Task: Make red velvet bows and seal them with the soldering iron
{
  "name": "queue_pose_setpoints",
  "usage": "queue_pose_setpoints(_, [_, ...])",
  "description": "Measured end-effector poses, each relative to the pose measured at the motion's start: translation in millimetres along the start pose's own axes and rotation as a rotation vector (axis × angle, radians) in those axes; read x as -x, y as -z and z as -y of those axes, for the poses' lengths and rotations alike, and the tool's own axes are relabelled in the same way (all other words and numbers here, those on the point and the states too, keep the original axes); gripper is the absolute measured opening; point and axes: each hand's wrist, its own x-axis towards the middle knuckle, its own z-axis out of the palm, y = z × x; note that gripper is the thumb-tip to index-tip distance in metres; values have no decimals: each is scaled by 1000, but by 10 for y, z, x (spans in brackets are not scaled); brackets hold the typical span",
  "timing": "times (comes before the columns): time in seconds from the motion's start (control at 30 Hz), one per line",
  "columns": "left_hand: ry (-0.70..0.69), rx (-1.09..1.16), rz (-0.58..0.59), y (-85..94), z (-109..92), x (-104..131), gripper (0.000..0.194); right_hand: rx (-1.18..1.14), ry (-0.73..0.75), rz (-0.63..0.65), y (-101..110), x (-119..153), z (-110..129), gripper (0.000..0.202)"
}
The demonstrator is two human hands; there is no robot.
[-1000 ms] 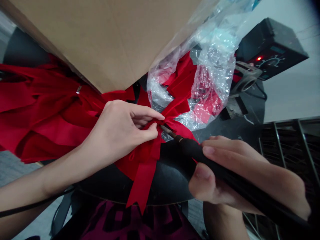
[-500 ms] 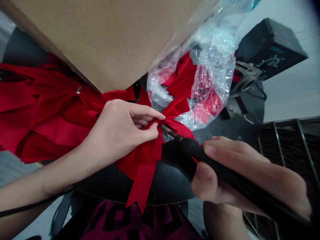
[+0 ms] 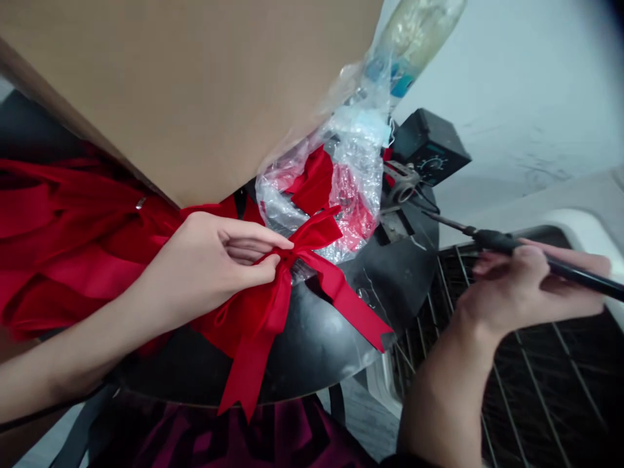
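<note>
My left hand (image 3: 219,253) pinches a red ribbon bow (image 3: 319,233) near its knot, thumb and fingers closed on the fabric. One notched tail hangs over the near edge of the round black table (image 3: 322,351), and another spreads to the right. Off to the right, my right hand (image 3: 526,286) is wrapped round the black handle of a soldering iron (image 3: 507,243). Its metal tip points left, well apart from the bow. Part of the bow lies hidden under my left fingers.
Red ribbon pieces (image 3: 73,240) are heaped at the left beside a large cardboard box (image 3: 209,97). Behind the bow lies a clear plastic bag (image 3: 361,143) with red pieces inside. A black control box with a dial (image 3: 431,146) and an iron stand (image 3: 402,188) sit at the back right. A metal rack (image 3: 531,383) is at the right.
My right hand has drawn the soldering iron away from the bow's knot, out to the right. My left hand keeps its pinch on the bow. The view has shifted to the right.
</note>
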Motion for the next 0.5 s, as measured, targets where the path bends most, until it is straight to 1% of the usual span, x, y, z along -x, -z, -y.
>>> queue_pose_setpoints(0.07, [14,18,17,13,-67,53,26,-71,25,-56,-109,9,6,18])
queue_pose_setpoints(0.1, [17,27,32,23,-104,85,24,-96,16,-52,-150,16,12,15])
queue_pose_setpoints(0.17, [16,34,55,45,-174,158,20,-122,-29,1,-218,25,8,12])
queue_pose_setpoints(0.23, [4,23,57,67,-231,236,18,-139,-70,76,-287,27,-27,13])
queue_pose_setpoints(0.33, [-17,4,48,100,-282,345,18,-152,-122,230,-407,48,-113,15])
queue_pose_setpoints(0.43, [-21,46,28,145,-304,443,17,-159,-154,372,-503,94,-185,24])
queue_pose_setpoints(0.5, [-21,103,32,192,-307,509,15,-164,-169,443,-540,120,-213,31])
